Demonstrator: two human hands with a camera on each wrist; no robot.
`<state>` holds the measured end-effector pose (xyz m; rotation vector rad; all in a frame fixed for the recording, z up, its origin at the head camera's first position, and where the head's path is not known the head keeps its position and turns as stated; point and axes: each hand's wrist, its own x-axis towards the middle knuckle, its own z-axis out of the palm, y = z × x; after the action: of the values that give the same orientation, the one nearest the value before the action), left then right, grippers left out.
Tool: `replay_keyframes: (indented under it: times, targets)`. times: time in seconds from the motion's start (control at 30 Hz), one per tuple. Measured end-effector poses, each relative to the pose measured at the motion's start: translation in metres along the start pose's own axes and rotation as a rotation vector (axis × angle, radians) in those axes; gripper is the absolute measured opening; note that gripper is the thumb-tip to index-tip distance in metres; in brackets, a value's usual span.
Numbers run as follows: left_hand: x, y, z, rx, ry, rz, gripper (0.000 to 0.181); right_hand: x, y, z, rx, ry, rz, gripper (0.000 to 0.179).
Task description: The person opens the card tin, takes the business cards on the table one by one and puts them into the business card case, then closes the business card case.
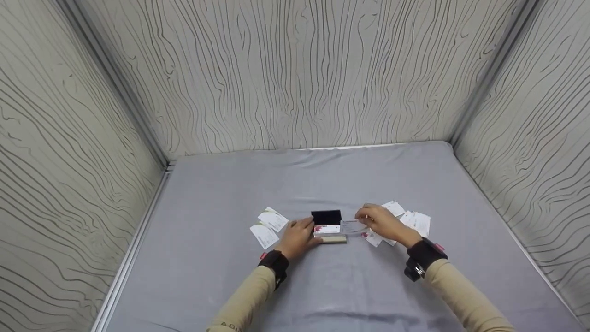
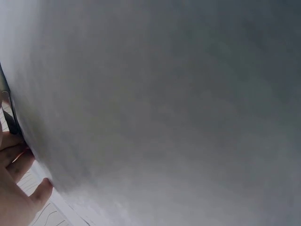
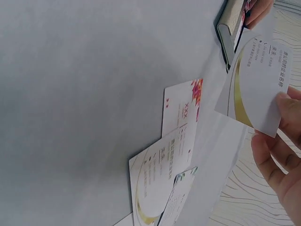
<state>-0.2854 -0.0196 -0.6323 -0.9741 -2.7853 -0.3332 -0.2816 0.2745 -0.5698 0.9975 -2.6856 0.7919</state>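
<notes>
your right hand (image 1: 381,222) pinching a gold-swoosh business card (image 3: 261,84), lower center of the head view, your left hand (image 1: 297,236) gripping the left end of the open card case (image 1: 326,217), loose cards (image 1: 417,223) lying either side

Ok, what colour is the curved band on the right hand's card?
Gold; the band shows best in the right wrist view.

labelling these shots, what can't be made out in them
Head view: print on the white rectangular paper cards by the left hand; too small.
Left wrist view: part of that hand; cut off by left edge.
Right wrist view: back of the white paper card with gold curve in the right hand; faces away.
Same view: part of the black-and-beige rectangular case; cut off by the top edge.
</notes>
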Motion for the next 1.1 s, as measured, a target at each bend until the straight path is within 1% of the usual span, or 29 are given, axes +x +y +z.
replay_keyframes:
  times: [0.17,0.43,0.53,0.67,0.77,0.87,0.97,1.1]
  targets:
    - [0.001,0.000,0.001,-0.006,-0.002,0.001,0.058,0.007,-0.004,0.007,0.014,0.064,-0.040,0.013]
    - [0.000,-0.002,0.004,-0.013,0.013,0.004,0.059,0.019,-0.015,0.017,0.048,0.152,-0.115,0.023]
    - [0.000,-0.002,0.003,-0.025,0.011,0.005,0.060,0.023,-0.019,0.021,0.053,0.168,-0.125,0.025]
    - [0.000,-0.001,0.002,-0.020,0.001,0.005,0.060,0.028,-0.022,0.026,0.028,0.190,-0.127,0.024]
    - [0.000,0.000,0.000,-0.017,-0.010,-0.001,0.059,0.032,-0.024,0.030,0.003,0.223,-0.136,0.023]
    - [0.000,0.001,-0.001,-0.026,-0.022,-0.008,0.060,0.036,-0.025,0.034,0.005,0.257,-0.149,0.021]
    - [0.001,0.001,-0.001,-0.039,-0.017,-0.013,0.059,0.037,-0.026,0.040,0.032,0.261,-0.147,0.020]
    - [0.000,0.000,0.001,-0.034,-0.001,-0.006,0.054,0.037,-0.026,0.046,0.081,0.231,-0.123,0.023]
